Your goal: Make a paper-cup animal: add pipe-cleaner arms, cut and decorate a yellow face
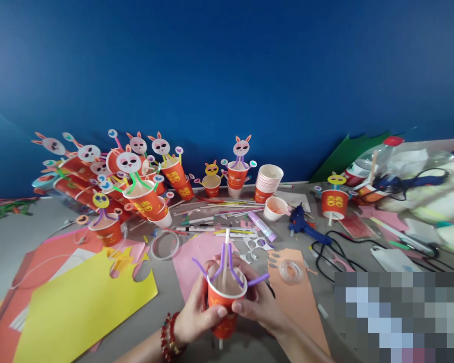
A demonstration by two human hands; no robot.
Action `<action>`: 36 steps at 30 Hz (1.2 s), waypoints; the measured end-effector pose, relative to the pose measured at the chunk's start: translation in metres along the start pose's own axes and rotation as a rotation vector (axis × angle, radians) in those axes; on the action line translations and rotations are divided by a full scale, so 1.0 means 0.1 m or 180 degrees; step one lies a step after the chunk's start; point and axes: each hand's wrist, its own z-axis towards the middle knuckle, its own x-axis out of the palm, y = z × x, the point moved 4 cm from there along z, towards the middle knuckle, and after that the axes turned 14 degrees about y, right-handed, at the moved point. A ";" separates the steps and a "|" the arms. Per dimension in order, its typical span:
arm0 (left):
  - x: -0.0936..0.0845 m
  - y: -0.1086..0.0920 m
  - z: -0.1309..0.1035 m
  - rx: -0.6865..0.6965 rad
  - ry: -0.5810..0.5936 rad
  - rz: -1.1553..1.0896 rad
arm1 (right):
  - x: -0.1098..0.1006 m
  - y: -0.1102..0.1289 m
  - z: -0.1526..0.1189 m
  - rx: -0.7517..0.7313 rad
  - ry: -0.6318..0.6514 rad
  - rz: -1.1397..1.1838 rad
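Between both hands I hold a red paper cup (pixel 221 330) upright, its white rim facing up. My left hand (pixel 200 307) wraps its left side, with the thumb on the front. On the other side my right hand (pixel 259 302) grips it, thumb also on the front. Purple pipe cleaners (pixel 224 259) rise inside the cup, and purple arms poke out left and right. A white stick (pixel 227 239) stands in the middle, and a white end shows below the base. Pink paper (pixel 185 254) lies beneath the hands.
Finished cup puppets (pixel 139 199) crowd the left back. Stacked cups (pixel 268 179) and a small cup (pixel 275 209) stand at the back. A blue glue gun (pixel 308 227) with black cable lies right. Yellow paper (pixel 87 307), a tape roll (pixel 165 244) and orange paper (pixel 302 297) surround the hands.
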 end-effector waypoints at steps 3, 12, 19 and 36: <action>0.01 -0.02 0.01 0.0027 -0.0031 -0.0035 | 0.00 -0.04 0.00 0.0064 0.0079 0.0124; -0.05 0.10 -0.05 -0.0040 -0.0209 0.0048 | 0.07 -0.07 0.02 0.0094 0.0208 0.0261; -0.06 0.16 -0.08 -0.0035 -0.0314 0.0149 | 0.10 -0.06 0.04 0.0013 0.0172 0.0248; -0.13 0.24 -0.11 -0.0038 -0.0453 0.0273 | 0.10 0.03 0.05 0.0014 0.0053 -0.0006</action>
